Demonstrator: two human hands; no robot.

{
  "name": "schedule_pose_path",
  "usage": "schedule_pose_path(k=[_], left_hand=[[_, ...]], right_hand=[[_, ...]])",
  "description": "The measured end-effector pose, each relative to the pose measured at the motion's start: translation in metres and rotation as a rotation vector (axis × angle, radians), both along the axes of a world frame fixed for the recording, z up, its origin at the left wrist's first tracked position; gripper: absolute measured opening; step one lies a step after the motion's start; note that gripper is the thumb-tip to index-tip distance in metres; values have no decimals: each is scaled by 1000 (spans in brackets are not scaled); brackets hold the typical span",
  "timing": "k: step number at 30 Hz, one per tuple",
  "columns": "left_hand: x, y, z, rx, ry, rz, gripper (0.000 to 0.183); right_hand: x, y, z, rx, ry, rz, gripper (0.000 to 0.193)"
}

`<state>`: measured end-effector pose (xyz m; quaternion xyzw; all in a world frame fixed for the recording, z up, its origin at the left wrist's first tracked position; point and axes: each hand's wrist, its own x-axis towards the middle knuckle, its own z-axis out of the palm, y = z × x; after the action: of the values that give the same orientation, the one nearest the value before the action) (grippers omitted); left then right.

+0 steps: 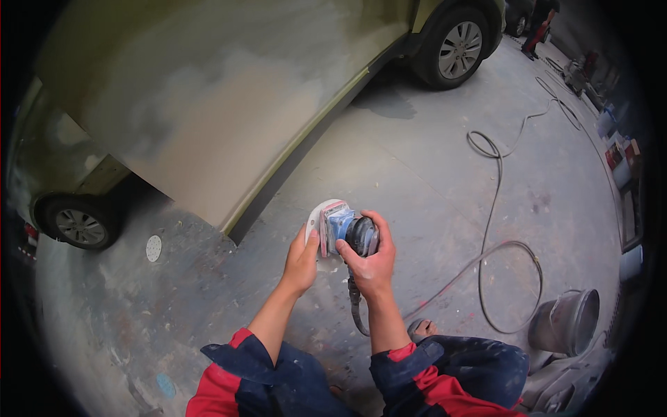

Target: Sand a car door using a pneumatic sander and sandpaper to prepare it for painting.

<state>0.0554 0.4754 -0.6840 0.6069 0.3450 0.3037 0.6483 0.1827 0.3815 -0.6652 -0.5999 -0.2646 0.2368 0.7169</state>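
My right hand [376,260] is wrapped round the black top of a blue and black sander [341,221], which is tilted so its pad faces left. Against that pad sits a white sanding disc [313,221] with holes, its edge standing out past the pad. My left hand [301,261] grips the disc at its lower edge, thumb towards me and fingers partly hidden behind it. A dark hose [355,299] hangs from the sander, between my forearms. Up and to the left stands a green car's door [229,118], with dull grey and beige patches.
A loose white disc [153,248] and a blue disc [165,385] lie on the floor. A long hose [497,174] loops across the right side. At the lower right a grey bucket [566,323] lies tilted. One person [538,31] stands far off at upper right.
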Motion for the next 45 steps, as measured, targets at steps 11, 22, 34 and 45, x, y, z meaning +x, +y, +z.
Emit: schedule_pose_path(k=[11,22,34,45], left_hand=[[-3,2,4,26,-29,24,48],[-21,-1,-3,15,-32,13,53],[11,20,19,-289,-406,-114,70],[1,17,19,105,-36,-31,59]], right_hand=[[-1,12,-3,15,-68,12,63],[-10,10,2,-66,-82,88,64],[1,14,-18,39,-31,256,66],[-5,14,-8,7,-51,140,63]])
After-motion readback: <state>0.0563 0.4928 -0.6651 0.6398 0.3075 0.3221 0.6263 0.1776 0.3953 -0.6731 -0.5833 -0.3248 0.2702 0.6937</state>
